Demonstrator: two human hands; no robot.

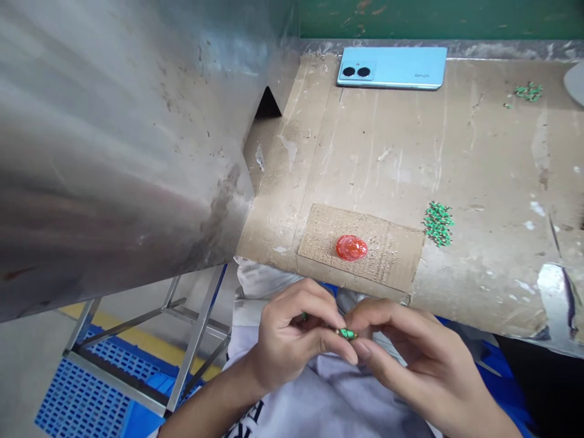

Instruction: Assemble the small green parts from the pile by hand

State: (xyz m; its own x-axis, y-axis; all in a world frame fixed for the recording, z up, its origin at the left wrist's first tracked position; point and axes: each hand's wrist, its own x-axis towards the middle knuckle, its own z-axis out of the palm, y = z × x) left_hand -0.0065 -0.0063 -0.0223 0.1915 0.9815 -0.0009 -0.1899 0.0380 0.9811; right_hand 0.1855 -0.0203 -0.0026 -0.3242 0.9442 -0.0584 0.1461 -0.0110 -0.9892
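My left hand [298, 334] and my right hand [401, 347] meet low in the view, over my lap and just in front of the table edge. Both pinch a small green part [347, 333] between thumb and fingertips; a bit of green also shows inside my left fist. A red round blob [351, 247] lies on a small cardboard patch [396, 252] just beyond my hands. A pile of small green parts [438, 222] sits on the table to the right of that patch.
A cardboard-covered table [479, 164] carries a light blue phone [392, 67] at the back and a few more green parts [528, 92] at far right. A large metal chute [118, 140] fills the left. A blue crate [82, 401] lies on the floor below its steel frame.
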